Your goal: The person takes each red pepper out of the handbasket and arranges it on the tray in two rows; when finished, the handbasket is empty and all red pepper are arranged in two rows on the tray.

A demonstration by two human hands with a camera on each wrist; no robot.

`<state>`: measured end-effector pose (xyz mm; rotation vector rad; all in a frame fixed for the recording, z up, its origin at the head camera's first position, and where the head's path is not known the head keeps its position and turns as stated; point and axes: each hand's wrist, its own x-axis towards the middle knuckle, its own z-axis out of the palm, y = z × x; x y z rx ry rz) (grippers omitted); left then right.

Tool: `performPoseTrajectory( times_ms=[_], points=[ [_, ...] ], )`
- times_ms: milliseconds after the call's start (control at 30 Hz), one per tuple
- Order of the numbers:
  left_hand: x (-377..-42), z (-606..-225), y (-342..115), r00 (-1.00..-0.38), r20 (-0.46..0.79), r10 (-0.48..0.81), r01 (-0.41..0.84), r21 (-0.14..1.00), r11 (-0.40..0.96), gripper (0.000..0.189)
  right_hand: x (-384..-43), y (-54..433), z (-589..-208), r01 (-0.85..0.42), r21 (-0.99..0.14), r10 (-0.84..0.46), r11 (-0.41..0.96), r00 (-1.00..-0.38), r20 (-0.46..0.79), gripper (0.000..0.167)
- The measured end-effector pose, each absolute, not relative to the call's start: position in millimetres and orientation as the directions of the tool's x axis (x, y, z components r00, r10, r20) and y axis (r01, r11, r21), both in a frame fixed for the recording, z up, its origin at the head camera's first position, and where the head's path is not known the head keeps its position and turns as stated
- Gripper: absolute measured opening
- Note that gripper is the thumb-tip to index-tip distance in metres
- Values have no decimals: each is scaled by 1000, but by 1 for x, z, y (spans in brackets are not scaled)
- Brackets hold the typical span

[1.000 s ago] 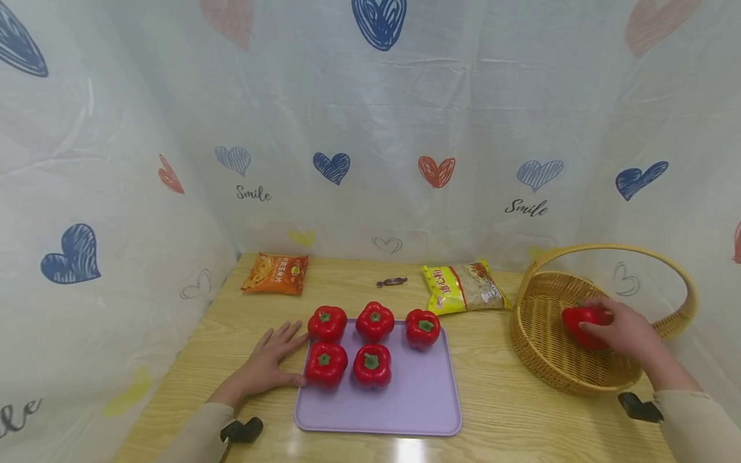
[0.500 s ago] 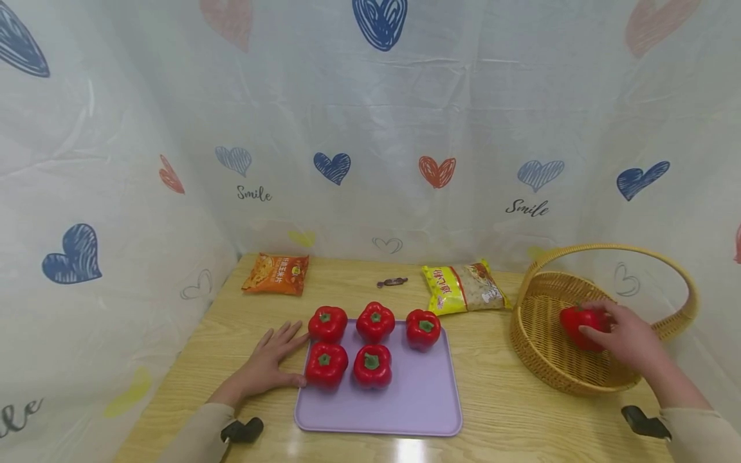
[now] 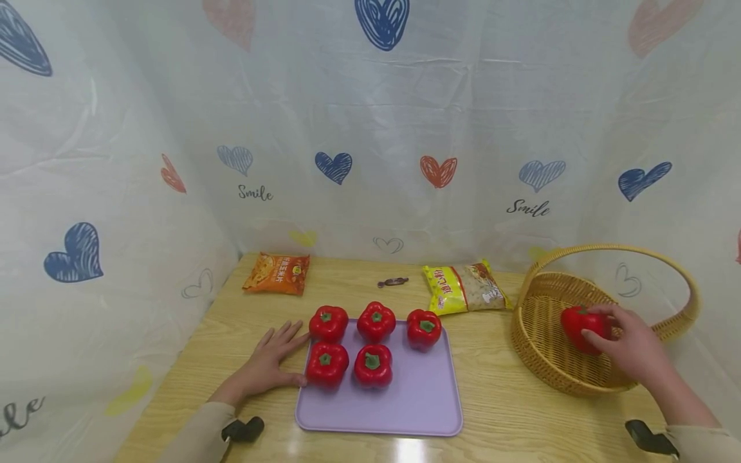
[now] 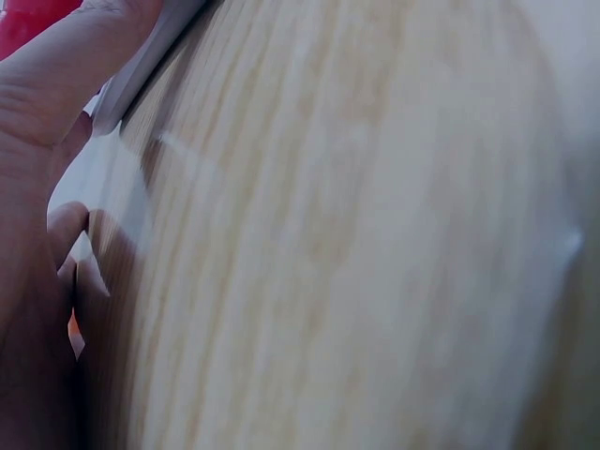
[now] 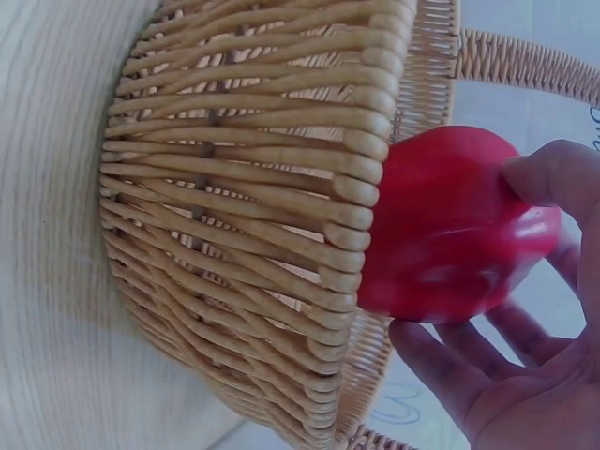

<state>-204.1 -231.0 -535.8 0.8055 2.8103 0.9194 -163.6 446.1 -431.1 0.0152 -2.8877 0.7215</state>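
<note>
My right hand (image 3: 631, 344) grips a red bell pepper (image 3: 581, 328) between thumb and fingers, over the inside of a wicker basket (image 3: 535, 360) at the right. In the right wrist view this bell pepper (image 5: 450, 225) shows at the basket's rim, with its lower part behind the weave. My left hand (image 3: 266, 363) lies with fingers spread on the table, thumb tip and fingertips at the left edge of a lilac tray (image 3: 405, 408). Several more red bell peppers (image 3: 373, 366) are on that tray, in two rows.
An orange snack bag (image 3: 278, 274) lies at the table's back left. Behind the tray are a small wrapped candy (image 3: 393, 281) and a yellow food packet (image 3: 466, 287). The basket's tall arched handle (image 3: 613, 247) rises over its opening. A heart-printed curtain (image 3: 370, 128) hangs behind the table.
My right hand and forearm have shifted slightly toward the front, with the bell pepper still over the basket. The left hand and the peppers on the tray stay in place.
</note>
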Motion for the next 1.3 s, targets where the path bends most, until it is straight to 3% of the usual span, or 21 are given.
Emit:
performPoseTrajectory(
  times_ms=[733,1300],
  points=[
    [-204,-537,-230,-860,89,503,459,567,684,93,-139,435,-430,-45,-549,95,834,-970,224,48],
    [-203,-536,-231,-860,93,502,459,572,680,93,-123,414,-432,-209,-648,60,732,-928,367,46]
  ],
)
